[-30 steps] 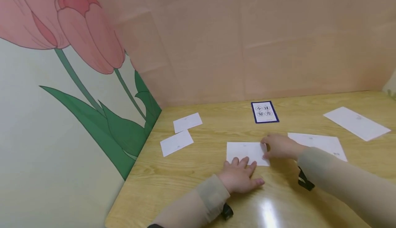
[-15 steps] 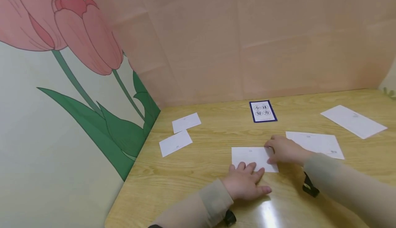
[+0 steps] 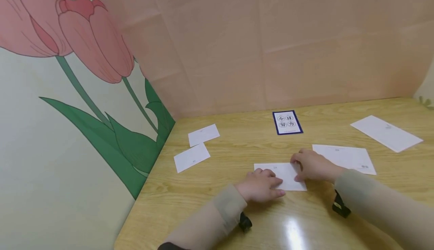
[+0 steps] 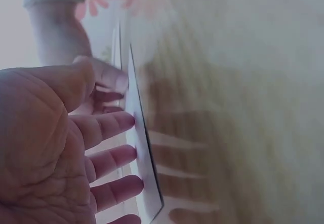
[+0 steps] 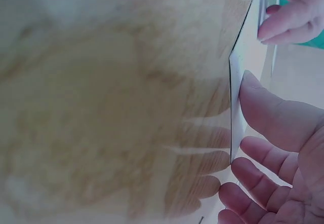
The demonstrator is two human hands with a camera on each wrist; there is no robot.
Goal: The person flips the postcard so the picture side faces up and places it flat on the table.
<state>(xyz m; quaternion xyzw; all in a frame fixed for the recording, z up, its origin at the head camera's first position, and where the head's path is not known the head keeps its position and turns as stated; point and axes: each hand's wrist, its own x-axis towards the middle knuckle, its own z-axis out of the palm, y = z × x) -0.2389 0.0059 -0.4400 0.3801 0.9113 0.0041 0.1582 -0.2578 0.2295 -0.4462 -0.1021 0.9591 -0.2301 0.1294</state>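
A white paper card (image 3: 288, 172) with a small faint print at its top edge lies flat on the wooden table. On its lower left part rest the fingertips of my left hand (image 3: 261, 185), their tips also touching it in the left wrist view. My right hand (image 3: 315, 165) sits at the card's right end, with thumb and fingers spread apart. In the right wrist view the thumb (image 5: 278, 112) lies on the card near its corner, and the fingers touch down by its edge. Part of the card is hidden under both hands.
Two small white cards (image 3: 204, 135) lie at the left, corners close together. A blue-bordered card (image 3: 287, 122) with printed characters lies near the back. Larger white sheets (image 3: 386, 134) are at the right, one partly behind my right hand. A pinkish sheet (image 3: 271, 54) covers the back wall.
The card under my hands has slid right and toward me, along with my right hand. My left hand went with it at first, then shifted back left, its fingers now closer together.
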